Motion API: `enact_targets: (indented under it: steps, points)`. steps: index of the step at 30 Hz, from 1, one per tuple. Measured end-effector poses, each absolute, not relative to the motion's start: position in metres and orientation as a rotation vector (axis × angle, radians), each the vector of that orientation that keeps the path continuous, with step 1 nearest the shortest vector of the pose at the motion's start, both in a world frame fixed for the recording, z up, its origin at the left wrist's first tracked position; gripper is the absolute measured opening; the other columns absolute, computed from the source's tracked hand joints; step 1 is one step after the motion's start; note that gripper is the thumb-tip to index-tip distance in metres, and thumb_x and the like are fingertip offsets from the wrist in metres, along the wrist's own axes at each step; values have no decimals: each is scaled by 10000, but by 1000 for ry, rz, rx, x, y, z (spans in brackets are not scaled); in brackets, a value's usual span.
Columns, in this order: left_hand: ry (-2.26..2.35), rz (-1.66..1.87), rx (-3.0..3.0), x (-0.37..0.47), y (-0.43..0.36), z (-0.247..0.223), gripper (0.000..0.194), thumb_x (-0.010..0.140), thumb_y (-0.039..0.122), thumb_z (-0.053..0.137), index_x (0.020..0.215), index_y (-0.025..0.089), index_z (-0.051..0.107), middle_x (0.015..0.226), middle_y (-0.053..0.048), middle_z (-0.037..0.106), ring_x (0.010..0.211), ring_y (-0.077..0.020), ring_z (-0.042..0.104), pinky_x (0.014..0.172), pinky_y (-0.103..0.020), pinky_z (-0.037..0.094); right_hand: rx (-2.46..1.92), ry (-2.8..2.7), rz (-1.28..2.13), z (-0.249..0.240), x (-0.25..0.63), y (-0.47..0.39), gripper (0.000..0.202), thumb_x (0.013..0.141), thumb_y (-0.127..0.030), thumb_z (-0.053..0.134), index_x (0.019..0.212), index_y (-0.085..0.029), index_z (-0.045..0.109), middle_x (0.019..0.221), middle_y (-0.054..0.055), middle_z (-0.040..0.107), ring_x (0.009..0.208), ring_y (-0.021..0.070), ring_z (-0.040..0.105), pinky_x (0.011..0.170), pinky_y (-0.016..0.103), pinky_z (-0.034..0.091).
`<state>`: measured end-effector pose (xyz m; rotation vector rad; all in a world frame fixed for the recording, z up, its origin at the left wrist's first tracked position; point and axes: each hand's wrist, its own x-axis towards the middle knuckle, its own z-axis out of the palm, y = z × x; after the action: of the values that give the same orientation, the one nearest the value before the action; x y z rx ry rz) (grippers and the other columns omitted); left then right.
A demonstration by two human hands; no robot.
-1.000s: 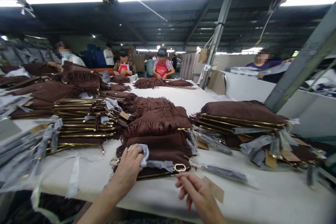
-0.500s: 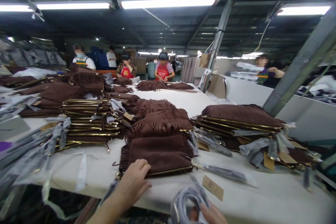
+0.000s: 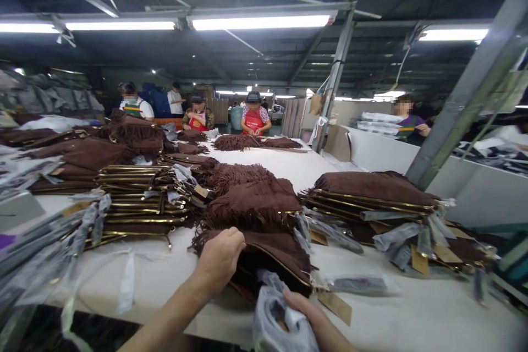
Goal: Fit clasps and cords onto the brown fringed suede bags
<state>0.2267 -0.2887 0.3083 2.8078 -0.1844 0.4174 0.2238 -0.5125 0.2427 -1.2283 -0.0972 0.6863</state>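
Observation:
In front of me on the table lies a dark brown fringed bag (image 3: pixel 284 247), its gold zipper edge gaping toward me. My left hand (image 3: pixel 223 256) is closed on the bag's upper edge and lifts it, so the dark inside shows. My right hand (image 3: pixel 307 313) grips a coiled strap in clear plastic wrapping (image 3: pixel 278 319) just below the opening; one wrapped end reaches up to the bag's mouth. A tan card tag (image 3: pixel 336 307) and a plastic-wrapped strip (image 3: pixel 358 284) lie at the bag's right side.
Brown fringed bags (image 3: pixel 256 198) lie behind the open one. Zippered bags are stacked at left (image 3: pixel 140 192) and right (image 3: pixel 375 190), with wrapped straps and tags hanging off. A slanted metal post (image 3: pixel 457 99) rises at right. Several people work beyond the white table (image 3: pixel 412 319).
My left hand has gone from resting on the flat bag to holding its edge up, opening it. My right hand has brought the wrapped strap up and left to the opening.

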Motion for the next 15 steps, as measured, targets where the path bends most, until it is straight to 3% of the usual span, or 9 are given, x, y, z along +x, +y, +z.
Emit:
enact_targets:
  steps: [4, 8, 12, 15]
  points:
    - [-160, 440, 2692, 226, -286, 309, 231, 930, 168, 376, 758, 206, 526, 849, -33, 603, 828, -190, 560, 726, -283, 399, -1144, -73, 828, 245, 232, -500, 414, 725, -543, 707, 889, -163, 681, 606, -10, 625, 415, 91, 514, 364, 151, 374]
    - [-149, 428, 2500, 233, -276, 310, 251, 915, 225, 380, 694, 206, 498, 741, -10, 570, 730, -175, 531, 680, -280, 383, -1139, -165, 900, 222, 232, -506, 426, 642, -493, 771, 870, -141, 697, 614, 15, 658, 419, 69, 511, 390, 128, 346]
    - [-186, 372, 2372, 232, -277, 314, 294, 914, 293, 369, 650, 204, 465, 672, 10, 528, 673, -163, 493, 632, -268, 354, -1161, 78, 860, 211, 240, -502, 377, 770, -522, 617, 776, -150, 675, 566, 29, 633, 417, 113, 531, 389, 182, 404]
    - [-205, 331, 2346, 223, -283, 319, 311, 921, 320, 355, 656, 202, 467, 672, 8, 524, 668, -162, 484, 621, -265, 342, -1356, 96, 561, 211, 256, -490, 290, 831, -452, 542, 837, -187, 660, 726, 59, 681, 568, 182, 627, 388, 237, 471]
